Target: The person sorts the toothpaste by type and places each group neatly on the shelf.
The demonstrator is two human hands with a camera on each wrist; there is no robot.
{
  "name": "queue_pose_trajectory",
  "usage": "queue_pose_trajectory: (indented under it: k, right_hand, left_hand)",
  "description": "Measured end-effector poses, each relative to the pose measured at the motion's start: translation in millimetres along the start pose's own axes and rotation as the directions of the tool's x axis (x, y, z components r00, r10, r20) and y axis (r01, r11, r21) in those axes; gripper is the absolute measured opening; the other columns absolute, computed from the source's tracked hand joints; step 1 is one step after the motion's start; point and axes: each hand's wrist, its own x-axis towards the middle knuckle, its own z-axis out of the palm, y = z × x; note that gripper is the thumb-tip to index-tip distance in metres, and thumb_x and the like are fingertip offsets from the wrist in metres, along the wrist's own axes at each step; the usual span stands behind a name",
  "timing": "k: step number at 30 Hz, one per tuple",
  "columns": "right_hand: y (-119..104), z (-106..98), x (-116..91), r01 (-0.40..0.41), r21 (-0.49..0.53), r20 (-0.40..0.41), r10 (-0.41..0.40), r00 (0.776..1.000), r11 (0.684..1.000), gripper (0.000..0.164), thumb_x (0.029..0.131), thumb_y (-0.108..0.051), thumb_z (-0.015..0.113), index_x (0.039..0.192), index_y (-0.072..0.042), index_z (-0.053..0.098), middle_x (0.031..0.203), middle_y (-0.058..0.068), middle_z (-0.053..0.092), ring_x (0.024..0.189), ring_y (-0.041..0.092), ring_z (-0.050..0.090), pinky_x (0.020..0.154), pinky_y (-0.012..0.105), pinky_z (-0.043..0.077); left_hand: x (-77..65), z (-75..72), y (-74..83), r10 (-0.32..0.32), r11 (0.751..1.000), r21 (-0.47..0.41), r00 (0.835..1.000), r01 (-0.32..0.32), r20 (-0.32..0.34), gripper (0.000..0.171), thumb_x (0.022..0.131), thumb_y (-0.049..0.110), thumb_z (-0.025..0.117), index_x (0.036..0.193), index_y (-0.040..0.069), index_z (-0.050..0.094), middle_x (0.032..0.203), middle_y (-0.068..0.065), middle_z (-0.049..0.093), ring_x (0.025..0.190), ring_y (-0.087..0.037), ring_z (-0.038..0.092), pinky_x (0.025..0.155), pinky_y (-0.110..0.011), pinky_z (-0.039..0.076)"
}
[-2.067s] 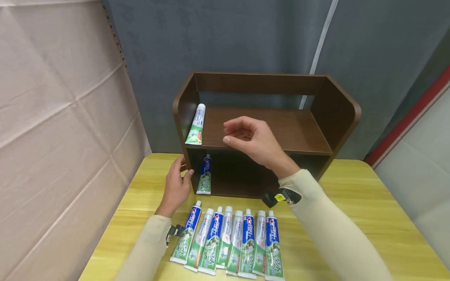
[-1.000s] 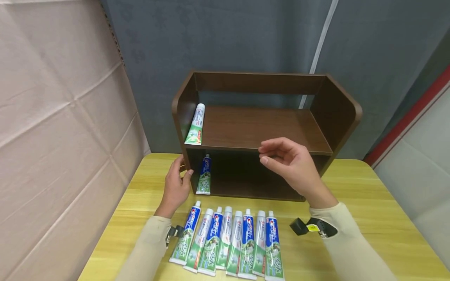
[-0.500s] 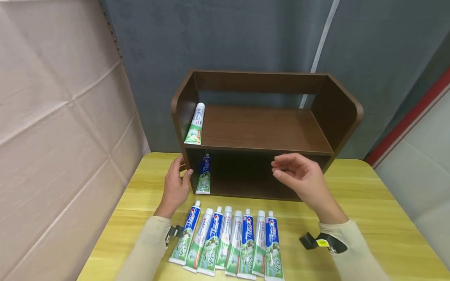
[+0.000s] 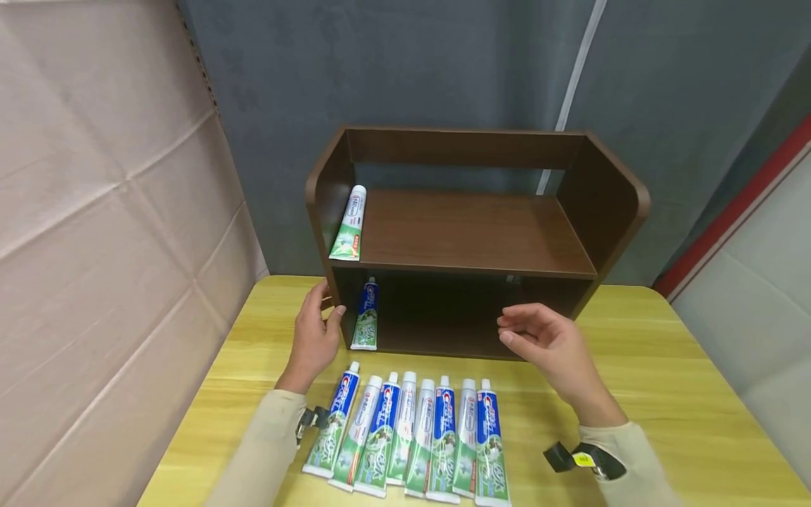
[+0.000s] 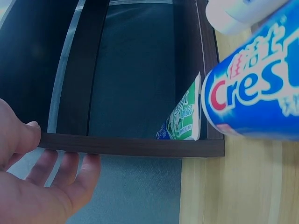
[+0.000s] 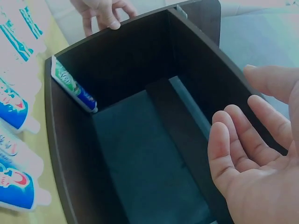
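A dark brown two-tier desktop shelf [image 4: 481, 232] stands on the table. My left hand [image 4: 317, 338] grips the front edge of its left side panel, the thumb on one face and the fingers on the other. A white-and-green toothpaste tube [image 4: 350, 224] lies at the left end of the upper tier; a blue-and-green Crest tube [image 4: 365, 313] lies at the left of the lower one. My right hand [image 4: 551, 348] hovers before the lower tier's right part, fingers loosely bent, holding nothing. Several toothpaste tubes, such as a blue one [image 4: 491, 443], lie in a row in front.
The yellow wood-grain table [image 4: 684, 394] carries everything. A grey curtain [image 4: 443, 63] hangs behind the shelf, and a pale cloth wall [image 4: 108, 211] is at the left. A white panel with a red edge [image 4: 741, 204] stands at the right.
My right hand has moved right and down, from before the upper tier to before the lower tier's right part. My left hand keeps its grip; the tubes have stayed in place.
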Motion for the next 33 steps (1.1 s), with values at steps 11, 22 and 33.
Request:
queue_pose_trajectory:
  k: [11,22,33]
  right_hand:
    - [36,3,-14,-0.027,-0.007,0.045,0.028,0.999,1.0,0.033,0.095,0.0,0.076,0.126,0.004,0.066,0.11,-0.006,0.077,0.099,0.01,0.075,0.088,0.02,0.062]
    - [73,11,-29,-0.1,-0.043,0.054,0.102,0.993,0.994,0.034,0.097,-0.006,0.076,0.128,0.005,0.065,0.116,0.026,0.071,0.102,0.013,0.072,0.089,0.02,0.061]
    - [85,16,-46,-0.275,-0.047,0.041,0.277,0.96,0.96,0.039,0.095,-0.008,0.077,0.131,0.002,0.064,0.121,0.023,0.07,0.103,0.018,0.069,0.089,0.024,0.061]
  left_hand:
    - [1.9,-1.8,2.9,0.017,1.0,-0.012,1.0,-0.017,0.001,0.053,0.109,0.007,0.056,0.159,0.011,0.039,0.149,-0.021,0.052,0.135,-0.042,0.058,0.106,-0.06,0.056]
    - [2.0,-2.6,5.3,-0.006,1.0,-0.011,1.0,0.006,0.015,0.053,0.109,0.007,0.055,0.16,0.01,0.038,0.152,-0.018,0.051,0.137,-0.042,0.056,0.108,-0.06,0.055]
    - [0.2,-2.6,4.5,-0.028,1.0,-0.005,0.999,0.028,0.021,0.054,0.11,0.01,0.055,0.161,0.014,0.038,0.153,-0.017,0.051,0.138,-0.04,0.056,0.108,-0.058,0.055]
